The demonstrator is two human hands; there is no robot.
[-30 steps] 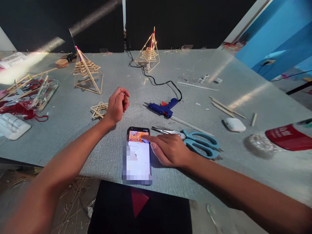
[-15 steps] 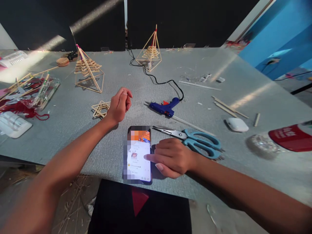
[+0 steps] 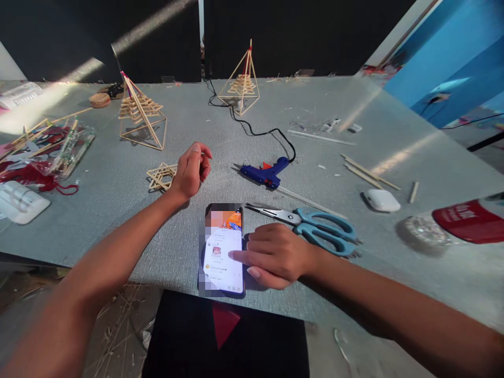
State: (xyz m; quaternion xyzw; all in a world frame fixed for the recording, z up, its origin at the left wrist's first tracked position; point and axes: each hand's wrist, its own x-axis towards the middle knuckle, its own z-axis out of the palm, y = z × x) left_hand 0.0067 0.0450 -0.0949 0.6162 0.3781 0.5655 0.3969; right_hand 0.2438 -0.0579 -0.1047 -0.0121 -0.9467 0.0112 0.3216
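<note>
Phone (image 3: 222,251) flat on bench (image 3: 118,173), near front edge, just left of right hand (image 3: 275,254), fingertip on screen. Scissors (image 3: 311,224) just behind right hand. Glue gun (image 3: 264,174) farther back, between hands. Stick star (image 3: 161,176) just left of left hand (image 3: 191,170). Stick pyramid (image 3: 140,113) far behind left hand.

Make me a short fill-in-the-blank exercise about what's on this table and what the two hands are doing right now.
1. The right hand touches the screen of the ____ with its index finger.
2. The scissors beside that hand have ____ handles.
3. The blue glue gun trails a ____ cord.
4. The left hand is raised, loosely curled, and holds ____.

Missing words: phone; teal; black; nothing
</note>
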